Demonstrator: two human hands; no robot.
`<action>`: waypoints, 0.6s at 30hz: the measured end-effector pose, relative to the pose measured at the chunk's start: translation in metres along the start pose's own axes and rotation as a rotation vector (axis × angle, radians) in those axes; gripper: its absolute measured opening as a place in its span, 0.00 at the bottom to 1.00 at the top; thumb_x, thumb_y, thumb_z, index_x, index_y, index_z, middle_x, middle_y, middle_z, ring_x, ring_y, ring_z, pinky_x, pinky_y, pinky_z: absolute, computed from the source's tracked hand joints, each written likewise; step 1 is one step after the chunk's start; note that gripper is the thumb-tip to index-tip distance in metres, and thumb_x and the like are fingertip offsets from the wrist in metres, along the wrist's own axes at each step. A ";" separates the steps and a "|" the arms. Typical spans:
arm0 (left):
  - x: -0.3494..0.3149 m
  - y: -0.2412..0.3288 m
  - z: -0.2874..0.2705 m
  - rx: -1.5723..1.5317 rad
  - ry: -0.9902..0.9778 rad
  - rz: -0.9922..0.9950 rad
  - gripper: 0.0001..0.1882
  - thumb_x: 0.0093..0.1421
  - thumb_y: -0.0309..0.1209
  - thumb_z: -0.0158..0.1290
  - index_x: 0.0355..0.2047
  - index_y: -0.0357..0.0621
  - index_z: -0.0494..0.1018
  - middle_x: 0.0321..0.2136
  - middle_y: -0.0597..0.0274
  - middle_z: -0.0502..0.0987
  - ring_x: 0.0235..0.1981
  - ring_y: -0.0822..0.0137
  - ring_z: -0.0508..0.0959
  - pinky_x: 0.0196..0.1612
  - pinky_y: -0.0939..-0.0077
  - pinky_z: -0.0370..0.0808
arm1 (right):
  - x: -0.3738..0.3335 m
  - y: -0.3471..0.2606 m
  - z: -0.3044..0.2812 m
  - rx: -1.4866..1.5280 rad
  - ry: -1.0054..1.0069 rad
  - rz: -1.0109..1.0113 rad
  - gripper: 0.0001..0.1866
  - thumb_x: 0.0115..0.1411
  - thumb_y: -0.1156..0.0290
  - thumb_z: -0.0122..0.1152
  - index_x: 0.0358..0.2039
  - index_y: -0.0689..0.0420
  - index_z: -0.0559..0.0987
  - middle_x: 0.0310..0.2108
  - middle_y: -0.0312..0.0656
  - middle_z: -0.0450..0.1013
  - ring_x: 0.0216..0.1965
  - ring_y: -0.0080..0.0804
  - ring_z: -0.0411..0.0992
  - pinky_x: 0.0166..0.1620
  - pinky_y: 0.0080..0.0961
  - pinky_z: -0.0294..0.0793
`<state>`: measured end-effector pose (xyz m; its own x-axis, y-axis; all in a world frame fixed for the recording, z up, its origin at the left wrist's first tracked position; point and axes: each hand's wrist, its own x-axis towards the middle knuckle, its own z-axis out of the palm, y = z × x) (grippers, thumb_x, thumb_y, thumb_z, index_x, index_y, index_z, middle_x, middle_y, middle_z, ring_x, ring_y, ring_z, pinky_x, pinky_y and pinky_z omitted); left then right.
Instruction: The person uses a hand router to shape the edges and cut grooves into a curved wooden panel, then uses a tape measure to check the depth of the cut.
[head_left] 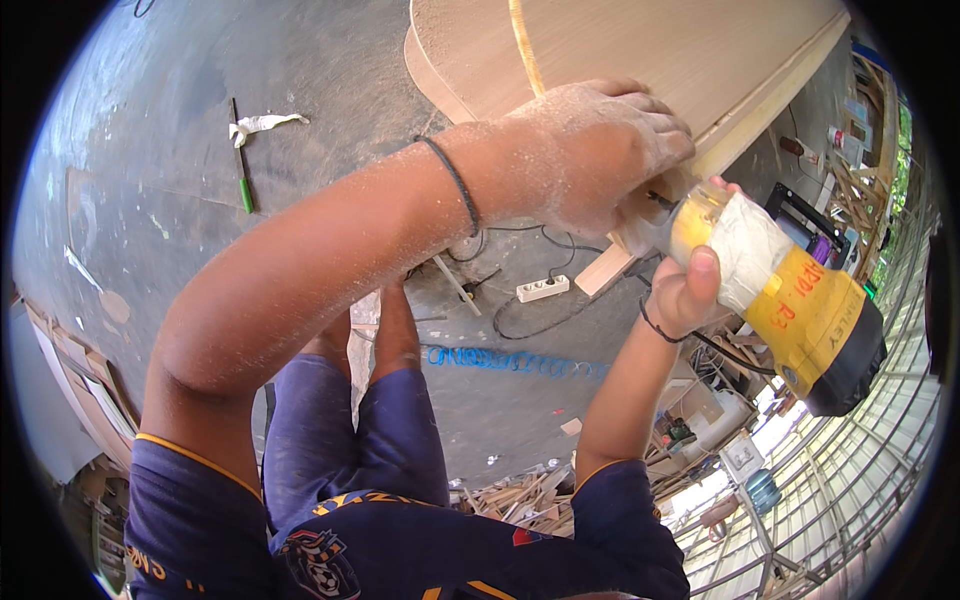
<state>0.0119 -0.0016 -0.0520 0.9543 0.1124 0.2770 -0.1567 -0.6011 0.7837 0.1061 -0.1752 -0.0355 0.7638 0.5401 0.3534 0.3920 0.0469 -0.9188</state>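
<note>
A yellow trim router (805, 320) with a black end cap and a clear base is tilted beside the edge of a large wooden panel (640, 50). White wrapping (748, 250) covers its middle. My right hand (685, 295) is closed round the router near this wrapping, with the thumb showing. Coated in pale dust, my left hand (610, 150) reaches across to the panel's near edge. Its fingers are bent and pressed together right by the router's base. What lies under the left palm is mostly hidden.
On the floor below are a white power strip (543, 289) with black cords and a blue coiled hose (500, 358). A green-handled rod (245, 190) with white cloth lies at left. Wood offcuts (530, 505) are piled behind my body.
</note>
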 end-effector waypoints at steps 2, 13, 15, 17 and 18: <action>0.000 -0.001 0.000 0.000 0.003 -0.001 0.40 0.36 0.27 0.68 0.53 0.40 0.67 0.53 0.53 0.72 0.59 0.56 0.68 0.66 0.64 0.60 | 0.001 0.000 0.003 -0.019 0.001 -0.005 0.50 0.46 0.61 0.69 0.63 0.60 0.48 0.53 0.59 0.63 0.53 0.54 0.67 0.56 0.47 0.67; 0.004 -0.004 0.002 -0.017 0.020 0.027 0.37 0.42 0.29 0.65 0.54 0.40 0.66 0.53 0.51 0.72 0.60 0.56 0.67 0.67 0.61 0.57 | 0.008 -0.001 0.006 -0.065 0.027 -0.053 0.41 0.44 0.64 0.66 0.57 0.65 0.60 0.49 0.55 0.67 0.50 0.52 0.71 0.57 0.46 0.69; 0.005 -0.003 0.003 -0.002 0.012 0.013 0.37 0.41 0.30 0.65 0.54 0.40 0.66 0.53 0.51 0.72 0.59 0.56 0.68 0.67 0.61 0.57 | 0.008 -0.001 0.006 -0.067 0.026 -0.049 0.41 0.44 0.64 0.66 0.57 0.66 0.60 0.49 0.55 0.68 0.49 0.51 0.71 0.57 0.45 0.69; 0.004 -0.003 0.001 0.000 0.006 0.003 0.37 0.42 0.30 0.65 0.54 0.40 0.66 0.53 0.52 0.72 0.59 0.56 0.68 0.67 0.62 0.57 | 0.006 0.000 0.010 -0.039 0.050 -0.049 0.40 0.44 0.65 0.65 0.57 0.66 0.60 0.48 0.55 0.68 0.49 0.51 0.71 0.57 0.45 0.69; 0.004 -0.004 0.000 -0.009 0.004 0.000 0.37 0.42 0.30 0.65 0.54 0.40 0.66 0.53 0.52 0.72 0.59 0.56 0.68 0.67 0.62 0.58 | 0.006 0.000 0.011 -0.031 0.050 -0.048 0.40 0.45 0.65 0.65 0.57 0.66 0.60 0.49 0.55 0.68 0.49 0.50 0.71 0.57 0.45 0.69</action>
<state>0.0165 0.0010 -0.0537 0.9533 0.1153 0.2793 -0.1591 -0.5941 0.7885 0.1054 -0.1630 -0.0357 0.7679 0.4952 0.4062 0.4442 0.0452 -0.8948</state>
